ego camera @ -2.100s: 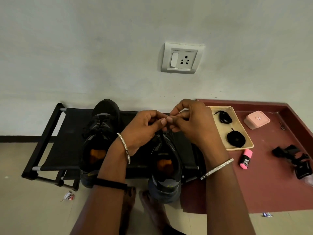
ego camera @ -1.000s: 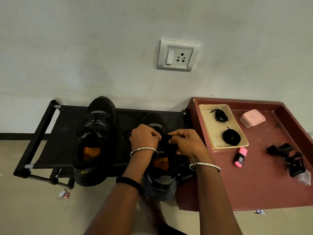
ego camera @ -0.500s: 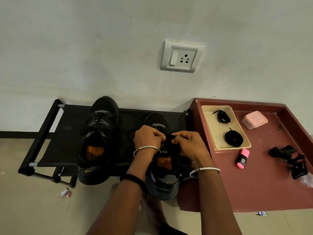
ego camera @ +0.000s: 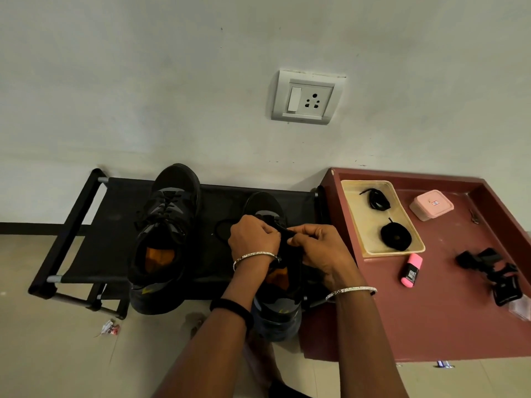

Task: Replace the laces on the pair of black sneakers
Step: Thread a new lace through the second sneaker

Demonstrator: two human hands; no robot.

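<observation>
Two black sneakers with orange insoles stand on a low black rack [ego camera: 86, 225]. The left sneaker [ego camera: 166, 234] is laced. Over the right sneaker [ego camera: 275, 297], my left hand [ego camera: 253, 239] and my right hand [ego camera: 319, 248] meet, each pinching the black lace [ego camera: 283, 231] above the tongue. A loop of that lace [ego camera: 222, 234] lies on the rack beside my left hand. My hands hide the eyelets. Two coiled black laces [ego camera: 395, 235] [ego camera: 376, 200] lie in a beige tray [ego camera: 356, 225].
A dark red tray-table [ego camera: 431, 311] on the right carries the beige tray, a pink lidded box [ego camera: 431, 208], a pink highlighter [ego camera: 411, 270] and a black strap mount [ego camera: 494, 271]. A wall socket [ego camera: 307, 96] is above. A wrapper [ego camera: 108, 329] lies on the tiled floor.
My hands came down from a raised position to the right sneaker's tongue about a second ago. Since then they have stayed there, still pinching the lace; the view shifted slightly.
</observation>
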